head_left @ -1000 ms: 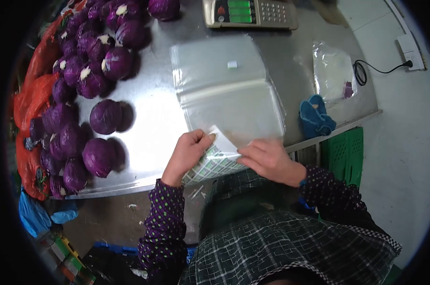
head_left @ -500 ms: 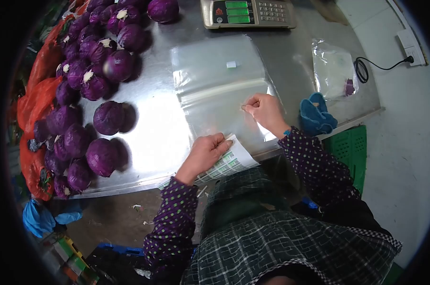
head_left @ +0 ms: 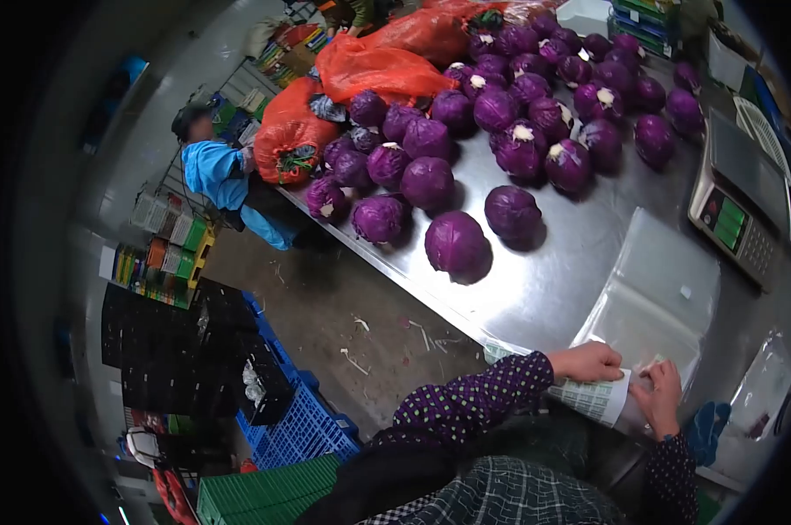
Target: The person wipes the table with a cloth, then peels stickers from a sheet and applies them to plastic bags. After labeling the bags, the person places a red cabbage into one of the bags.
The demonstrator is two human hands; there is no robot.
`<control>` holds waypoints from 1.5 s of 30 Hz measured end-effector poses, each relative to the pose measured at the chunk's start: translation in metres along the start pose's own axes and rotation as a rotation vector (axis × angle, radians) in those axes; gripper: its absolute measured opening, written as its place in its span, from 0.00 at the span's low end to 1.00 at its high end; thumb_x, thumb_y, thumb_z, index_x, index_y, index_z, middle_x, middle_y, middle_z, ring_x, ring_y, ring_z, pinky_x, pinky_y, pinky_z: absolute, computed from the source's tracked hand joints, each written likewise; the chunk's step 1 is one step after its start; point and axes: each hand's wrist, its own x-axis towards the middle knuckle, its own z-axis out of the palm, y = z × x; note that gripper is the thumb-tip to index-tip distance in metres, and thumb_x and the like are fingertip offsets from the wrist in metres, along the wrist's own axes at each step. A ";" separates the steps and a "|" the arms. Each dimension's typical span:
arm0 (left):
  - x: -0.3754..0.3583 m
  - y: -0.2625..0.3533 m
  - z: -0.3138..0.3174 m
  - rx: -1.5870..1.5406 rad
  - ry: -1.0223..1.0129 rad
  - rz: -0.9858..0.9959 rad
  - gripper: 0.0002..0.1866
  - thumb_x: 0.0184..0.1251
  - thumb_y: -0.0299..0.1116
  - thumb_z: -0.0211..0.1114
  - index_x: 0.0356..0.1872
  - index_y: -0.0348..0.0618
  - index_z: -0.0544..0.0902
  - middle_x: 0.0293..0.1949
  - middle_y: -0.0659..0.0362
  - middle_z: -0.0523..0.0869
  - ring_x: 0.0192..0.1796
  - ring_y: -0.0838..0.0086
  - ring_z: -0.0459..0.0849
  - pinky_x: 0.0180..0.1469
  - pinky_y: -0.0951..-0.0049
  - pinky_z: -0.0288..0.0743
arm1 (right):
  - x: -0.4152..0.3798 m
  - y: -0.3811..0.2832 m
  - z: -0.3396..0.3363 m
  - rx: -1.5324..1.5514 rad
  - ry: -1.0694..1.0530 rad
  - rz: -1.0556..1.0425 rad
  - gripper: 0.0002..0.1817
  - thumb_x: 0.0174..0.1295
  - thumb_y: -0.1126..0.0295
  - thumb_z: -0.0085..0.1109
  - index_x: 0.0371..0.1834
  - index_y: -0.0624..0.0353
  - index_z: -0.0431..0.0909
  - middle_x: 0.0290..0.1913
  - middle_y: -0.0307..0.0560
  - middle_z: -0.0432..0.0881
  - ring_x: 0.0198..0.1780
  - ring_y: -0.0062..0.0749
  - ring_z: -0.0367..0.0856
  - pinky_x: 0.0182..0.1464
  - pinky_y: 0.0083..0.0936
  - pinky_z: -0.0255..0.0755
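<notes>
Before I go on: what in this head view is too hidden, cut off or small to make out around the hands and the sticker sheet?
- Sticker sheet: print too small to read; left hand covers its top edge.
- Right hand: whether its fingertips pinch a sticker is too small to tell.
- Scale: display digits unreadable at this size.
- Blue cloth: partly behind the right wrist.
- Clear bags: their count cannot be told, as the layers are see-through.

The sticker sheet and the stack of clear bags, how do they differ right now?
The sticker sheet is white and printed with green labels; the stack of clear bags is see-through and unprinted. The sheet is smaller and overhangs the table edge, held by the left hand; the stack lies wholly on the table. Both are flat.
</notes>
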 end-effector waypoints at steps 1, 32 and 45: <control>0.002 -0.003 0.004 -0.017 0.014 0.028 0.18 0.67 0.41 0.61 0.26 0.35 0.76 0.17 0.54 0.75 0.21 0.72 0.72 0.28 0.67 0.68 | 0.001 -0.001 -0.003 0.030 -0.051 0.073 0.16 0.35 0.67 0.74 0.29 0.55 0.78 0.33 0.44 0.73 0.41 0.43 0.73 0.43 0.37 0.68; 0.029 0.012 0.000 -0.063 0.082 -0.179 0.19 0.70 0.40 0.60 0.26 0.33 0.77 0.19 0.66 0.74 0.24 0.82 0.68 0.29 0.75 0.66 | -0.026 -0.027 -0.056 0.531 -0.409 0.275 0.11 0.56 0.76 0.65 0.39 0.62 0.73 0.31 0.45 0.81 0.32 0.26 0.80 0.38 0.22 0.74; 0.042 0.005 0.005 -0.045 0.113 -0.201 0.18 0.69 0.39 0.62 0.27 0.32 0.81 0.19 0.64 0.76 0.24 0.83 0.69 0.28 0.76 0.66 | -0.061 -0.044 -0.049 0.337 0.080 0.107 0.08 0.54 0.77 0.65 0.37 0.64 0.80 0.31 0.48 0.79 0.31 0.35 0.81 0.32 0.26 0.74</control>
